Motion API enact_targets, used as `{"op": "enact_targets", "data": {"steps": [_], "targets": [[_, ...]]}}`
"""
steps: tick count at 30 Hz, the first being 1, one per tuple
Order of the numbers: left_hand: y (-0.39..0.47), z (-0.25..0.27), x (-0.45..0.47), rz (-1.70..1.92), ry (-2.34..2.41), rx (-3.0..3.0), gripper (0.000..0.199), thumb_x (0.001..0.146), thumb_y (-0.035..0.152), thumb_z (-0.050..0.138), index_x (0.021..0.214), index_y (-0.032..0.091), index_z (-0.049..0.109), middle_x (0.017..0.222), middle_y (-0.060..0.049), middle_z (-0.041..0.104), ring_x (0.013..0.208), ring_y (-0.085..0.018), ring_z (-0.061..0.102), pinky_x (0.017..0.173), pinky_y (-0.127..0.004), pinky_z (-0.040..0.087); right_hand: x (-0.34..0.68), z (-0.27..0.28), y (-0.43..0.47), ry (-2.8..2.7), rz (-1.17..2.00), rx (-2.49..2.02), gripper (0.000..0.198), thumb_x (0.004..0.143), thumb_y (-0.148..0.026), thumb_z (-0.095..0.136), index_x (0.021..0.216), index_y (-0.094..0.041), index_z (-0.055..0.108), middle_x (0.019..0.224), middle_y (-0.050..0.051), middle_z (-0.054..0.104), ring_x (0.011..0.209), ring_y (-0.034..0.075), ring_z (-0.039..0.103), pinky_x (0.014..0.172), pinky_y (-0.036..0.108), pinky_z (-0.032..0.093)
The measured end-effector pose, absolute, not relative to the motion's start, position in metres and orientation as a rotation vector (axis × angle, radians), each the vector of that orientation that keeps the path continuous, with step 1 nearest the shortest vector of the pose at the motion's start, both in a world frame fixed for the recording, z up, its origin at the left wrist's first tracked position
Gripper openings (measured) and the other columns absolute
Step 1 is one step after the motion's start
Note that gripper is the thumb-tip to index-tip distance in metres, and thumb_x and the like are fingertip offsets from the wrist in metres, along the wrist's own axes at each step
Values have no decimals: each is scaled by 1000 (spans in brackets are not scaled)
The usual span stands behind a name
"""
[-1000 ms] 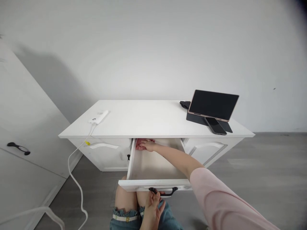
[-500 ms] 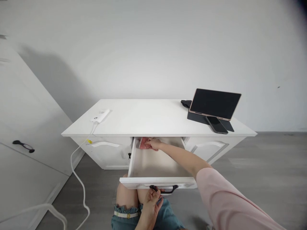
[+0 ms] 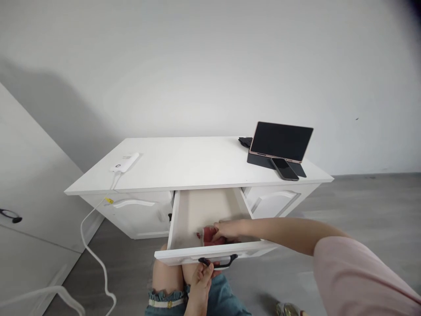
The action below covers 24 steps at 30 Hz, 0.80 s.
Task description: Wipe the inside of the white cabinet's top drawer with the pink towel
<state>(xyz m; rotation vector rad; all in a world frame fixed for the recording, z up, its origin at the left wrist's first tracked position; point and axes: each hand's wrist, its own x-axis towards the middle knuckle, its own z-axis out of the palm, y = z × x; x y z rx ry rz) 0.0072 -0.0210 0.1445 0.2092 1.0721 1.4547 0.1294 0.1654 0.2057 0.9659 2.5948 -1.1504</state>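
Observation:
A white drawer (image 3: pixel 197 210) is pulled out from the middle of the white desk. My left hand (image 3: pixel 203 277) is closed around the black drawer handle (image 3: pixel 226 263) on its front. Inside the drawer, near the front panel, my right hand (image 3: pixel 226 230) has its fingers closed on a small red item (image 3: pixel 208 235) with a pale edge. It looks like a pouch or packet, though its kind is not clear. A tiny red piece (image 3: pixel 198 235) shows just left of it. My right fingertips are partly hidden.
On the desk top (image 3: pixel 184 162) a tablet (image 3: pixel 282 141) stands propped at the right, with a phone (image 3: pixel 284 169) before it and a black folded item (image 3: pixel 245 141) behind. At the left lies a white power bank (image 3: pixel 125 163), its white cable (image 3: pixel 95 254) hanging to the floor.
My right hand has come from the back left of the drawer to its front, bringing the red item along. My left hand stays on the handle. The view has shifted slightly right.

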Motion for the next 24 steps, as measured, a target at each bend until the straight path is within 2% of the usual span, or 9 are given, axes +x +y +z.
{"op": "enact_targets", "data": {"steps": [3,6,8,10,12,16,20,24], "targets": [[-23,146,7,1423,1143,253,37,52,42,88,73,22,64,77,-5,66,92,-29,67,74,-39,57,149,215,171,2730,-673,831,22,84,-29,62,102,-25,74,91,6,70,71,18,64,64,27,48],[-25,147,6,1358,1201,297,41,56,54,81,74,23,61,82,-6,69,94,-29,67,84,-42,56,157,219,176,2669,-125,746,47,91,-12,45,128,-35,61,120,17,64,86,25,69,72,37,52],[-25,147,6,1328,1211,310,42,56,58,79,74,24,60,84,-5,71,85,-27,69,87,-44,54,156,216,180,2549,54,852,58,90,-7,39,138,-37,51,131,23,58,93,31,70,71,44,54],[-25,146,6,1324,1200,304,43,54,58,80,73,25,60,82,-4,71,74,-25,68,86,-45,54,151,212,188,2461,79,995,64,88,-3,40,144,-34,44,139,26,51,98,36,69,71,49,56],[-24,145,5,1338,1181,286,44,51,57,82,73,24,62,79,-4,71,71,-24,68,82,-44,55,142,209,201,2426,18,1162,69,83,0,45,146,-30,42,142,27,47,106,39,66,78,56,54],[-23,143,4,1348,1167,269,45,49,57,84,73,24,64,79,-5,71,83,-28,69,77,-40,56,121,209,239,2390,-108,1383,71,81,1,52,144,-30,44,141,20,52,123,40,54,99,66,38],[-24,141,3,1321,1157,296,43,53,56,82,75,23,64,83,-6,73,71,-23,69,79,-41,55,108,212,272,2335,-165,1456,68,78,-4,59,142,-24,48,138,22,53,119,44,54,96,63,40],[-20,140,2,1352,1142,294,43,50,53,85,72,22,64,81,-7,72,76,-25,69,73,-38,55,113,215,289,2397,-234,1496,67,76,-13,64,141,-23,48,133,19,58,124,38,51,102,55,36]]}}
